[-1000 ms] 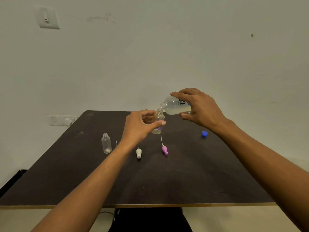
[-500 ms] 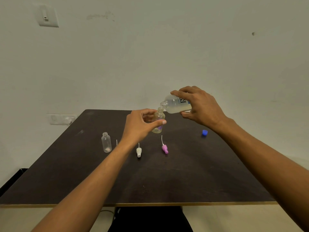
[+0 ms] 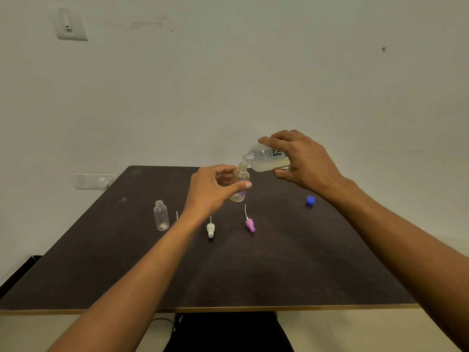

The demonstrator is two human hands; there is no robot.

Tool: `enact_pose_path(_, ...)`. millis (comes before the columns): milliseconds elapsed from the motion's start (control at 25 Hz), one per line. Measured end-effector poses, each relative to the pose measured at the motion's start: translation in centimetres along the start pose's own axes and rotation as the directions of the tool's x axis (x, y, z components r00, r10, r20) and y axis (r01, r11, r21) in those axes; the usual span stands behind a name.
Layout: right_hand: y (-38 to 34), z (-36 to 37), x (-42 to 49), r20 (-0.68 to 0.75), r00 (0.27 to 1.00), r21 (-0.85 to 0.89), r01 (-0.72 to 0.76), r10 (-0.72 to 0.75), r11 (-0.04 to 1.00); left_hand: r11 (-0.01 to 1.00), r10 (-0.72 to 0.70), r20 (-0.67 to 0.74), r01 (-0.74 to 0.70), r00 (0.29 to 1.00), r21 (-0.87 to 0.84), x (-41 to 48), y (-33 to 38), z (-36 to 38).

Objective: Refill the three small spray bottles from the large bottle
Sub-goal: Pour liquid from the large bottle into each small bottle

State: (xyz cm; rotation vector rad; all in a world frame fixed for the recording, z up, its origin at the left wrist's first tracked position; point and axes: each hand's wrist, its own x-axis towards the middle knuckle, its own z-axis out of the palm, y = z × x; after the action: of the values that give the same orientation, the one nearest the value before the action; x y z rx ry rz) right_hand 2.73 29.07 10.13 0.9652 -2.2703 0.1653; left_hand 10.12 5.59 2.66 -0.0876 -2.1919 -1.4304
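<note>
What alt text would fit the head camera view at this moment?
Over a dark table, the right hand tips a large bottle so its mouth meets the neck of a small spray bottle held by the left hand. An uncapped empty small bottle, white and purple sprayer tops and a blue cap sit on the table.

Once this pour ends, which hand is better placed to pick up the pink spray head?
Left, probably. The left hand holds only the small spray bottle, just behind the pink spray head; the right hand grips the large bottle.
</note>
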Motion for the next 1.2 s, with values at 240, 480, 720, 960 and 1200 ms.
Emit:
enact_pose_path(240, 0.15, 0.20, -0.14, -0.017, 1.000, -0.006, 0.008, -0.008, 1.000, 1.000, -0.004, 0.002, 0.004, 1.000, 0.006, -0.05, 0.07, -0.04)
enact_pose_path(480, 0.31, 0.31, -0.23, -0.021, 1.000, -0.011, 0.013, -0.013, 1.000, 1.000, -0.004, 0.003, 0.004, 1.000, 0.010, -0.08, 0.10, 0.05)
enact_pose_path(720, 0.43, 0.47, -0.09, -0.025, 0.999, -0.031, 0.023, -0.023, 0.999, 1.000, -0.007, -0.001, 0.007, 1.000, 0.009, -0.11, 0.09, 0.05)
enact_pose_path(960, 0.55, 0.56, -0.08, -0.033, 0.999, -0.042, 0.028, -0.029, 0.999, 1.000, -0.004, 0.000, 0.004, 1.000, 0.014, -0.05, -0.02, 0.06)
enact_pose_path(1200, 0.48, 0.46, -0.13, -0.028, 0.999, -0.038, 0.032, -0.033, 0.999, 1.000, -0.002, -0.001, 0.002, 1.000, 0.016, -0.05, -0.12, 0.10)
